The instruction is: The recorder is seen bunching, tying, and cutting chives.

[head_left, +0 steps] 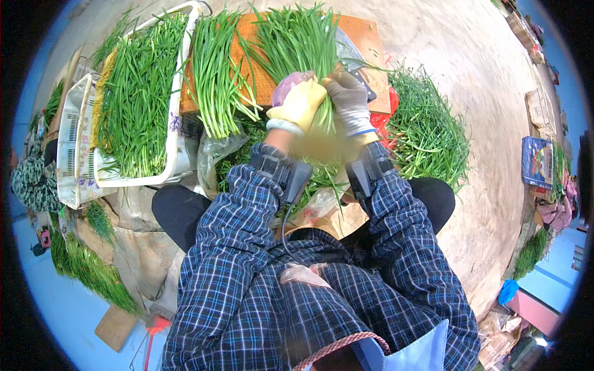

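My left hand, in a pale yellow glove with a purple patch, wraps round the stems of a bunch of garlic chives. The leaves fan out away from me over an orange-brown wooden board. At the bunch's right side, my right hand has its fingers closed against the stems in a grey knit glove. Beside it on the board lies a wide-bladed knife, its dark handle partly behind the right hand. Another bunch of garlic chives rests on the board's left side, stem ends toward me.
A white plastic crate full of chives stands at left, beside another white crate. Loose greens are heaped right of the board by a red plastic bag. Clear plastic hangs below the board. More greens lie lower left.
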A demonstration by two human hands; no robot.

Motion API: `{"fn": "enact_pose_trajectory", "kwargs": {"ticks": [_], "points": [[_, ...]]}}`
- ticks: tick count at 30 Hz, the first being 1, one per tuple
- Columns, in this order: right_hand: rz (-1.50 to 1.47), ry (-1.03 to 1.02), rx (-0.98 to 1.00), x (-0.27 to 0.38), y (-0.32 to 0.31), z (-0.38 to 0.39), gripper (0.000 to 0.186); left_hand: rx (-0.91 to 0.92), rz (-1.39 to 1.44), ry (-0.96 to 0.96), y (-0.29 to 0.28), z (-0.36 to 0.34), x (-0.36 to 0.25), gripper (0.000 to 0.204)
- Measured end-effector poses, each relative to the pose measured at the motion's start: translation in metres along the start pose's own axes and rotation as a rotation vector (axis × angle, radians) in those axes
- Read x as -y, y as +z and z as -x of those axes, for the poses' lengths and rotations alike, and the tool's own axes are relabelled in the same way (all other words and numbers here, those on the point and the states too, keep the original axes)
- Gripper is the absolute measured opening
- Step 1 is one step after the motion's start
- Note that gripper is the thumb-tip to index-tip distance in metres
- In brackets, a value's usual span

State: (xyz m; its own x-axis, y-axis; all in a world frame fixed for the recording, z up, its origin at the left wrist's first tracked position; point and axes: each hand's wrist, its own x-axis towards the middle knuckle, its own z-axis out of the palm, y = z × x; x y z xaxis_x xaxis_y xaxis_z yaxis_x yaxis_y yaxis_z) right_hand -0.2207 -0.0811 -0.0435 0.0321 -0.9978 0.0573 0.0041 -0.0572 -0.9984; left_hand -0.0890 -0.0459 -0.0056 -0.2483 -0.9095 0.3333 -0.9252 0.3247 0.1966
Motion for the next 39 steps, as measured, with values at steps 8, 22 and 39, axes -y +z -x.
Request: {"fn": "enact_pose_trajectory", "kwargs": {"ticks": [8, 22, 39], "points": [[0.61, -0.226, 0.185, 0.014, 0.01, -0.009, 0.023, -0.126, 0.761, -0.372, 0.0, 0.006, 0.021, 0.011], [0.849, 0.037, 0.489, 0.051, 0.012, -0.026, 0.035, -0.04, 0.082, -0.231, -0.001, 0.019, 0.028, 0.016], [0.589, -0.048, 0.374, 0.003, -0.006, -0.021, 0.032, -0.252, 0.378, -0.256, 0.014, 0.02, 0.024, 0.01]]}}
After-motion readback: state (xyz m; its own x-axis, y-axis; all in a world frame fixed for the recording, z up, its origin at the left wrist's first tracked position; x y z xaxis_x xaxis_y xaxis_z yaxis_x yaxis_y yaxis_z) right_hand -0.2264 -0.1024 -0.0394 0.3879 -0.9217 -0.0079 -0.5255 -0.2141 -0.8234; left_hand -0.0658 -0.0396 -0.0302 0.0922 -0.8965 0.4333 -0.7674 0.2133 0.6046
